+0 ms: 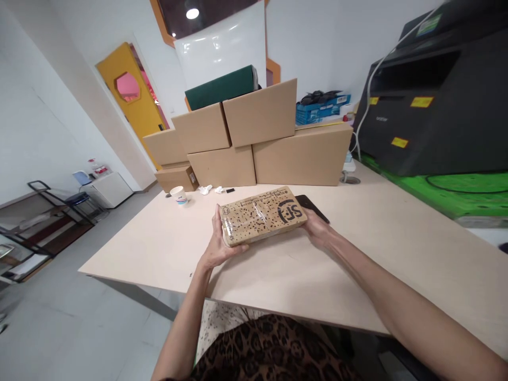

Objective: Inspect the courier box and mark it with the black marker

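Observation:
A brown cardboard shipping box [260, 214] printed with a black SF logo and dark specks is between my hands, just over the table. Clear tape runs across its top. My left hand [220, 243] grips its left end, thumb along the near lower edge and fingers at the far side. At the opposite end my right hand [315, 225] is closed on the right side, its fingers partly hidden by the box. A black phone-like slab [311, 206] lies on the table behind my right hand.
Large cardboard boxes [297, 156] are stacked along the back of the pale table [154, 248], a green binder [222, 87] on top. A paper cup [178, 194] and crumpled tissues [205, 189] stand at the left. A black printer [436, 106] sits at the right.

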The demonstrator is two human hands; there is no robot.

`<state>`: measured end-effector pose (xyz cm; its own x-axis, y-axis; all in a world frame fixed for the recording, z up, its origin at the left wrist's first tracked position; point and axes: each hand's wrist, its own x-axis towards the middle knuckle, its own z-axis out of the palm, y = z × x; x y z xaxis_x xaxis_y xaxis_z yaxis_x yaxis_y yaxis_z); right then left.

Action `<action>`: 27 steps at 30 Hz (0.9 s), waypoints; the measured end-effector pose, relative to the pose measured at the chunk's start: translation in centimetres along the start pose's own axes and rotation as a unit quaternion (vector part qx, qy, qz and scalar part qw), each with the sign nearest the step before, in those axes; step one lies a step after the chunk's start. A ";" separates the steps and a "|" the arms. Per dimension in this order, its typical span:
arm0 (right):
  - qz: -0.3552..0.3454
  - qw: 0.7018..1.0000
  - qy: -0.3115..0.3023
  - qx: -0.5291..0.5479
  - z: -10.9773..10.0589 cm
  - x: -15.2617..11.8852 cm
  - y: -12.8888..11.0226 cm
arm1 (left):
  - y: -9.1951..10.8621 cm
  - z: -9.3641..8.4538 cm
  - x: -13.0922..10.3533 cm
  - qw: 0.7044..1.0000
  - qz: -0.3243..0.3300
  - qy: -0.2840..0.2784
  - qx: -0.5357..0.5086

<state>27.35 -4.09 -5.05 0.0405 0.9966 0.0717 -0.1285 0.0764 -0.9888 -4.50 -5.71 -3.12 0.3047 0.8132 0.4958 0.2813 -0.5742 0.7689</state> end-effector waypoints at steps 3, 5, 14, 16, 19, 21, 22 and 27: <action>-0.062 0.994 0.051 -0.071 -1.5 0.8 -0.4 | 0.6 0.2 0.0 1.000 -0.006 -0.002 0.011; -0.101 0.979 0.105 -0.140 -2.9 1.4 -1.0 | 0.8 0.3 0.1 1.000 -0.012 0.013 0.001; -0.048 0.821 0.070 -0.565 -4.3 2.7 -3.6 | -1.1 -0.1 1.3 0.989 -0.070 0.111 -0.072; -0.022 0.803 0.038 -0.595 -3.0 3.1 -3.4 | -1.2 -0.1 1.3 0.988 -0.069 0.120 -0.066; 0.018 0.778 0.004 -0.628 -1.3 4.0 -3.1 | -1.1 0.0 1.0 0.991 -0.039 0.119 -0.050; 0.042 0.768 -0.009 -0.638 -0.5 4.6 -2.9 | -1.1 0.2 0.6 0.993 -0.016 0.111 -0.037; 0.052 0.766 -0.014 -0.640 -0.4 4.9 -2.8 | -1.1 0.3 0.4 0.994 -0.007 0.105 -0.028; 0.044 0.789 -0.034 -0.612 -0.7 5.6 -2.3 | -1.6 0.3 -0.8 0.996 0.041 0.071 0.037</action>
<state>28.59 1.29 -2.50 0.0262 0.9989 -0.0395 0.9271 -0.0391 -0.3727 -4.95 -5.47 -4.87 0.1995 0.7659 0.6113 0.3287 -0.6400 0.6945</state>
